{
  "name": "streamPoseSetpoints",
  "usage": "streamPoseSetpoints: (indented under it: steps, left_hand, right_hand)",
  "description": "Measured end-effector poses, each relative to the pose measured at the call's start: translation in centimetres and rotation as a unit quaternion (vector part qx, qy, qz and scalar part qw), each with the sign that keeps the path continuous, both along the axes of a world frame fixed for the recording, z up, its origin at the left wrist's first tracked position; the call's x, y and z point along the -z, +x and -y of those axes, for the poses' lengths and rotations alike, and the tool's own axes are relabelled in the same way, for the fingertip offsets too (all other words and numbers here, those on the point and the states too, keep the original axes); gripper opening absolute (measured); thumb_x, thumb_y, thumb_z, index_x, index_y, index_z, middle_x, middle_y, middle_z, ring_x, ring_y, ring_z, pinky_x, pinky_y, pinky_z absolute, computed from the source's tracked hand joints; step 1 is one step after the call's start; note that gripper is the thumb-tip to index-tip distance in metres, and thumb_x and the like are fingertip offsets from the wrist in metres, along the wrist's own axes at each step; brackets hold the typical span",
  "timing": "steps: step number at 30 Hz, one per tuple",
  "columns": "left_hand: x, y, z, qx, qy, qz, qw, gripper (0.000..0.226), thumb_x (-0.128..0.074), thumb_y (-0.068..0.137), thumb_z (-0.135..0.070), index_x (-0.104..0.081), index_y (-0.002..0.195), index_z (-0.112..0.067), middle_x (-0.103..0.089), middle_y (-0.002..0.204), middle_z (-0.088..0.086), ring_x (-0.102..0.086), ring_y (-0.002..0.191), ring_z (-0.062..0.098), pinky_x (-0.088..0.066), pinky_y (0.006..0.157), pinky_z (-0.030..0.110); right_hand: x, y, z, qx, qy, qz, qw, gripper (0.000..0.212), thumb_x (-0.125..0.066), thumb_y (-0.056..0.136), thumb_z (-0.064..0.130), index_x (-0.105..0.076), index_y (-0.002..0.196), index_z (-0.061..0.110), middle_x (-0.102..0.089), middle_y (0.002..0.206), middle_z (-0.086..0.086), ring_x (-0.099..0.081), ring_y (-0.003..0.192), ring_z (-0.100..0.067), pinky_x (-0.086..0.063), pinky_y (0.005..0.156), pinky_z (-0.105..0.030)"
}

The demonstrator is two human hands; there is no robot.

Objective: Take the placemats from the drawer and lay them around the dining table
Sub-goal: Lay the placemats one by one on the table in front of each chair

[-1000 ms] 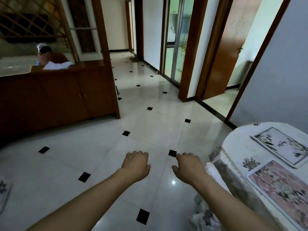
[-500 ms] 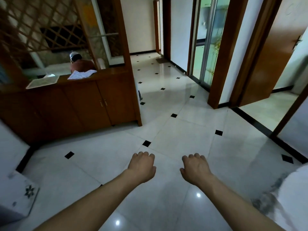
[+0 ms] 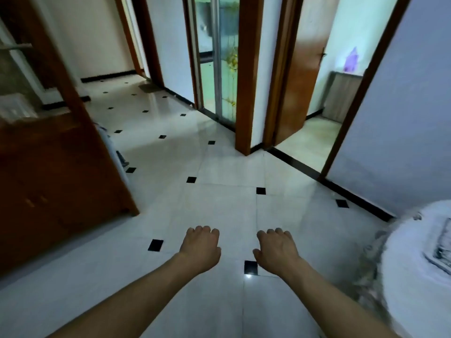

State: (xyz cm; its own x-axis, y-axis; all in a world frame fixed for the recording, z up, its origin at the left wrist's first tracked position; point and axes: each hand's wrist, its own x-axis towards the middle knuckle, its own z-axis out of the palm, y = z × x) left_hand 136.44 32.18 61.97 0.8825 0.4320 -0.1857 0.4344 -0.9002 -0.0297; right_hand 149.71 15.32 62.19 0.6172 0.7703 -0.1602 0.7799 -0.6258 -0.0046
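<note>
- Presently, one placemat shows only in part at the right edge of the view. It lies flat on the table, and it is too blurred for its pattern to be read.
- The placemat lies to the right of the right grip and well apart from it. It is farther again from the left grip.
- Left grip: back of the hand upward, fingers loosely curled down. It holds nothing and touches nothing, and hangs in the air above the floor.
- Right grip: same posture, fingers loosely curled with the thumb toward the left grip. It holds nothing and touches nothing.
- Both bare forearms reach forward side by side, with a clear gap between the two grips.
- The table carries a white cloth. Its patterned skirt hangs down at the table's left side, near the right forearm.
- The floor is glossy pale tile with small black square insets. One inset shows just beside the right grip's thumb.
- A dark wooden cabinet stands at the left.
- Ahead are a glazed sliding door and, to its right, an open wooden door.
</note>
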Motion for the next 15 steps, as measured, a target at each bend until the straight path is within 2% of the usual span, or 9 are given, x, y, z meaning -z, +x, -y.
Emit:
streamPoseSetpoints:
  steps: [4, 10, 15]
  left_hand:
    - [0.3, 8.7, -1.4, 0.092, -0.004, 0.002, 0.996, 0.032, -0.045, 0.093, -0.037, -0.055, 0.114, -0.014, -0.060, 0.114, 0.010, -0.054, 0.105, 0.030, -0.037, 0.092, 0.041]
    - [1.8, 21.9, 1.7, 0.221, -0.007, -0.013, 0.975, 0.029, -0.044, 0.092, -0.029, -0.053, 0.116, -0.015, -0.059, 0.115, 0.009, -0.052, 0.106, 0.028, -0.034, 0.092, 0.039]
    - [2.9, 32.6, 4.4, 0.270, 0.000, -0.033, 0.962, 0.034, -0.045, 0.092, -0.026, -0.050, 0.124, -0.014, -0.056, 0.119, 0.010, -0.050, 0.109, 0.029, -0.033, 0.096, 0.040]
  right_hand:
    - [-0.1, 4.8, 1.0, 0.100, 0.016, 0.000, 0.995, 0.038, -0.050, 0.090, 0.045, -0.057, 0.113, 0.016, -0.064, 0.111, -0.007, -0.055, 0.107, -0.029, -0.039, 0.090, -0.039]
    - [1.8, 13.2, 5.7, 0.244, 0.007, -0.004, 0.970, 0.042, -0.049, 0.087, 0.048, -0.056, 0.114, 0.016, -0.064, 0.111, -0.010, -0.056, 0.105, -0.032, -0.042, 0.091, -0.042]
    - [3.3, 22.5, 8.8, 0.286, 0.002, -0.001, 0.958, 0.040, -0.050, 0.087, 0.049, -0.055, 0.111, 0.017, -0.063, 0.114, -0.010, -0.054, 0.108, -0.033, -0.040, 0.092, -0.042]
